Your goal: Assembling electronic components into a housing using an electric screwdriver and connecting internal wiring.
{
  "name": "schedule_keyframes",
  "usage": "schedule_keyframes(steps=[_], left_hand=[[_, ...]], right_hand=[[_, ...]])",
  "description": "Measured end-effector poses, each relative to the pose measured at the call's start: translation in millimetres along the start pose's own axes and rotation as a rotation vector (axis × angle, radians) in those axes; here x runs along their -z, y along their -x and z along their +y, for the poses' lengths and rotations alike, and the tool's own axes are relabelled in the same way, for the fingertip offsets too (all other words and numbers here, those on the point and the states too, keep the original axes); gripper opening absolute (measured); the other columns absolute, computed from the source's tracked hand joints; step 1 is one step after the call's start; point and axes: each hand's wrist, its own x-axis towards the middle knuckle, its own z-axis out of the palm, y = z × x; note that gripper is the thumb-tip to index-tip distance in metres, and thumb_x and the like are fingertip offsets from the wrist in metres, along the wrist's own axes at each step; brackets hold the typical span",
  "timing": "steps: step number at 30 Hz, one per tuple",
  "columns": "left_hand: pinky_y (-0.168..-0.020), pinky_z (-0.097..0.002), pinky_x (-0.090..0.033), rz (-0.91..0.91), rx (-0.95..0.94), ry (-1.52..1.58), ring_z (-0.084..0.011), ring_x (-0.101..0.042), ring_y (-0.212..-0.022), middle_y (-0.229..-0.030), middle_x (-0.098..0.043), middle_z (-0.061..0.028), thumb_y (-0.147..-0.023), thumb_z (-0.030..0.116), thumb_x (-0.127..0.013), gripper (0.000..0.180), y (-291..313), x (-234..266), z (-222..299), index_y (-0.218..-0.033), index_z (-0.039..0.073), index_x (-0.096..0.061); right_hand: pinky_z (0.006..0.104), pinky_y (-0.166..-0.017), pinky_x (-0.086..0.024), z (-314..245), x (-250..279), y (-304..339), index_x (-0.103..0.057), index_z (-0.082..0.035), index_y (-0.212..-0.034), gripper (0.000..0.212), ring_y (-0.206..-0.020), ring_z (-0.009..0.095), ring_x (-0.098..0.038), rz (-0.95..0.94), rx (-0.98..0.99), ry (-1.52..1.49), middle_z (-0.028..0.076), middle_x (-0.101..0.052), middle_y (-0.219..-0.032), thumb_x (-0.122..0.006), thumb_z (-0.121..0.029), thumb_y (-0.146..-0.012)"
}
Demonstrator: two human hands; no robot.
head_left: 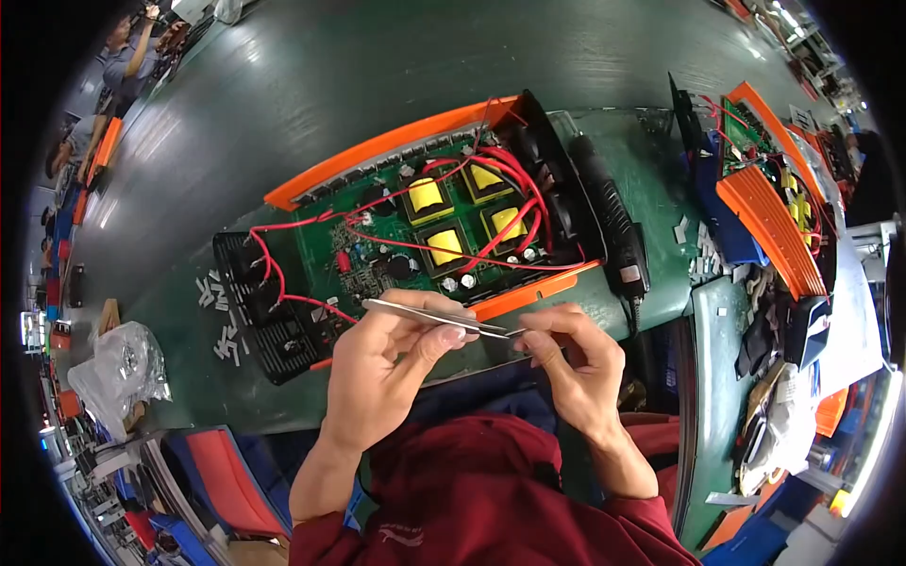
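Observation:
My left hand (363, 377) is closed around a pair of silver tweezers (429, 316), whose tips point right. Thumb and forefinger of my right hand (580, 368) pinch together right at those tips; what they hold is too small to make out. Just beyond both hands lies an opened electronic unit with orange side walls (396, 143) and black end panels. Inside it is a green circuit board (319, 247) with yellow-wrapped transformers (427, 195). Red wires (517, 170) loop over the board and run to the left end panel (274, 325).
A black corded electric screwdriver (613, 217) lies along the unit's right side. Small pale pieces (222, 344) are scattered left of it, more (703, 250) to the right. Another opened orange unit (774, 226) sits at far right. A crumpled clear plastic bag (123, 373) lies at left.

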Motion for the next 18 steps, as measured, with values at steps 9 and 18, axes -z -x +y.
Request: schedule_keyframes(steps=[9,18], left_hand=[[-0.084,-0.0332,-0.061,0.017,-0.023,-0.155,-0.0209,-0.072,-0.093,-0.103,-0.07,-0.0166,-0.097,-0.002,-0.066,0.015,-1,6,-6,-0.11,-0.008,-0.06],[-0.062,-0.0305,-0.058,0.125,-0.587,-0.646,-0.0236,-0.074,-0.077,-0.093,-0.076,-0.0115,-0.083,-0.003,-0.078,0.021,-17,14,-17,-0.1,0.003,-0.067]], right_hand=[[0.0239,-0.068,-0.051,-2,1,-6,-0.069,0.005,-0.108,0.016,-0.08,0.015,-0.066,0.036,0.13,0.133,0.012,-0.068,-0.1,-0.067,0.007,-0.093],[0.0404,-0.103,-0.043,23,69,-35,-0.061,-0.002,-0.136,0.041,-0.121,0.03,-0.058,0.562,0.167,1.038,0.016,-0.062,-0.129,-0.07,-0.009,-0.096]])
